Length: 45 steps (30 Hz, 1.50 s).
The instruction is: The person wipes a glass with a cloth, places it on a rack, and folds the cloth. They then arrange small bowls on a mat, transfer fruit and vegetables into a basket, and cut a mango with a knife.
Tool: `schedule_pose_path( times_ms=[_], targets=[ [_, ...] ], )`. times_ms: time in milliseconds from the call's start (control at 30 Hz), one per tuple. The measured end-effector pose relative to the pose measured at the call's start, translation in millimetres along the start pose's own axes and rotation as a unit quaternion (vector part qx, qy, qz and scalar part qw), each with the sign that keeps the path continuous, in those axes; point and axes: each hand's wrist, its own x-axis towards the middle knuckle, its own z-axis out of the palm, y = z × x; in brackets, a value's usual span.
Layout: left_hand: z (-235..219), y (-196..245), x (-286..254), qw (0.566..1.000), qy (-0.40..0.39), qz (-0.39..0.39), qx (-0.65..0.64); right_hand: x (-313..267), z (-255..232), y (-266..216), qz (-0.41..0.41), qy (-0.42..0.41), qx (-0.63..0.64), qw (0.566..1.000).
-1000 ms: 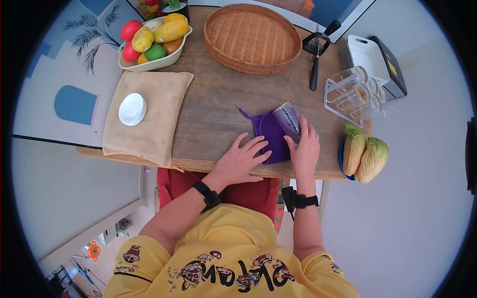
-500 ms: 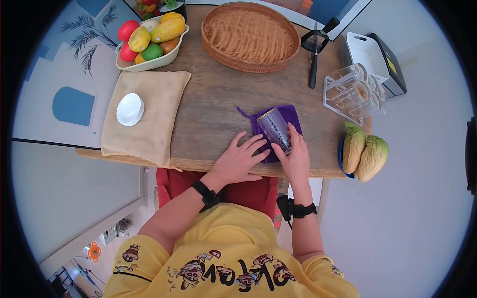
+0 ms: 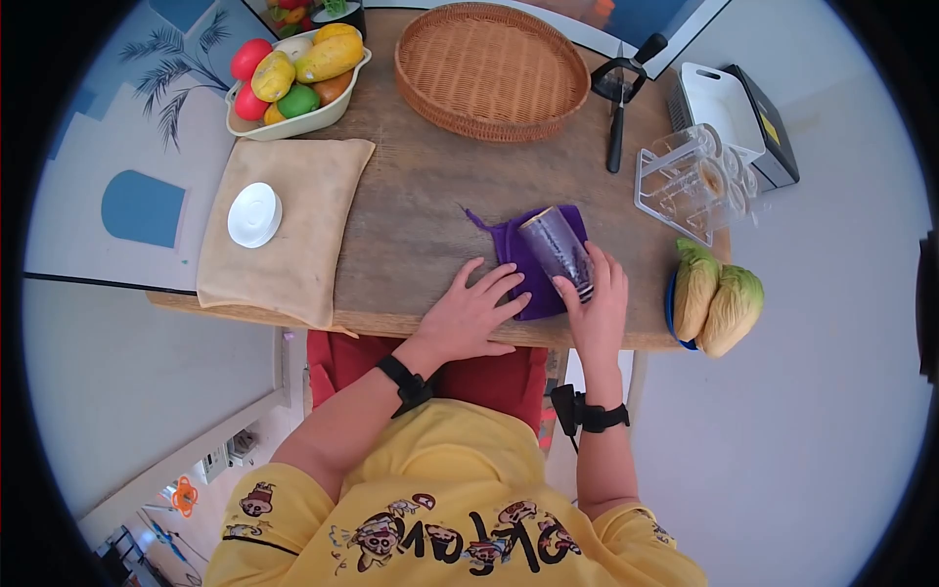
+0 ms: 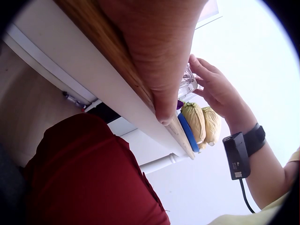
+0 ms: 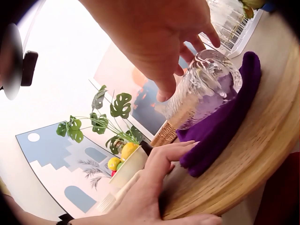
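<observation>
A clear glass (image 3: 556, 252) with a gold rim lies tilted on a folded purple cloth (image 3: 528, 279) near the table's front edge. My right hand (image 3: 598, 311) has its thumb and fingers around the glass's base end; the right wrist view shows the glass (image 5: 206, 89) under that hand (image 5: 159, 42), its thumb beside it. My left hand (image 3: 464, 318) lies spread on the table, fingertips on the cloth's left edge. In the left wrist view the left hand (image 4: 159, 51) rests at the table edge.
A wicker tray (image 3: 494, 70) and scissors (image 3: 616, 137) lie at the back. Left are a fruit bowl (image 3: 303, 123) and a beige mat (image 3: 279, 279) with a white dish (image 3: 254, 215). Right are a rack of glasses (image 3: 696, 181) and cabbages (image 3: 731, 313).
The glass and my right hand shifted left over the cloth, then partly back to the right, the glass's tilt varying. My left hand has stayed at the cloth's edge.
</observation>
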Motion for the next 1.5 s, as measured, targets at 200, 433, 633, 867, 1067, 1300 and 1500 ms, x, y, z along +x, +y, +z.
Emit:
schedule_pose_path(
  times_ms=[200,433,633,867,1067,1300,1500],
  targets=[
    [0,-1,2,1.0,0.01,0.001,-0.006,-3,11,-10,0.053,-0.071,0.096,0.991],
    [-1,0,2,1.0,0.003,0.002,-0.004,11,14,0,-0.001,-0.038,0.016,0.999],
    [-1,0,1,1.0,0.002,0.001,-0.009,21,14,8,0.03,0.005,-0.054,0.998],
    [-1,1,2,1.0,-0.008,0.0,0.0,8,-1,-3,0.015,-0.027,0.042,0.999],
    [-1,1,1,1.0,-0.003,-0.004,-0.01,3,13,-10,0.061,-0.104,0.111,0.986],
    [0,1,1,1.0,0.003,0.003,-0.002,14,19,-6,0.011,-0.027,-0.026,0.999],
    [1,-1,1,1.0,0.01,0.002,-0.006,14,6,-12,-0.008,-0.028,-0.063,0.998]
  ],
)
